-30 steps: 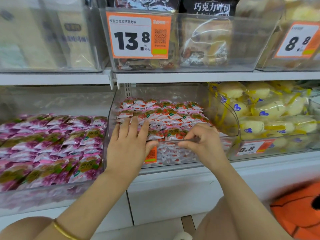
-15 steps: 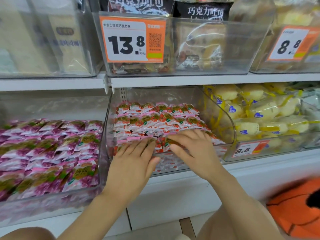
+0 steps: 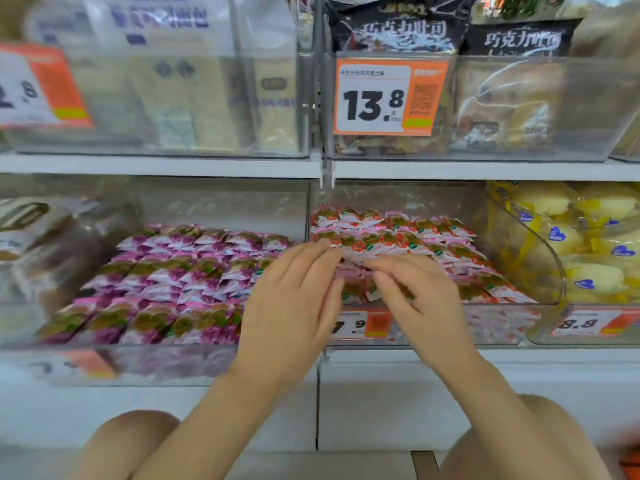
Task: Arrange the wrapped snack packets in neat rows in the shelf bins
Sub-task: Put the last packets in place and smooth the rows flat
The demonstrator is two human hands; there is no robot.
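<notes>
Red-and-white snack packets lie in overlapping rows inside a clear bin.

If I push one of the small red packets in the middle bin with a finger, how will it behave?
Probably light and slippery: the red packets are small and look glossy. The wrappers seem thin with flat ends, so one likely flexes. They overlap in rows, so a push may shift neighbours too.
</notes>
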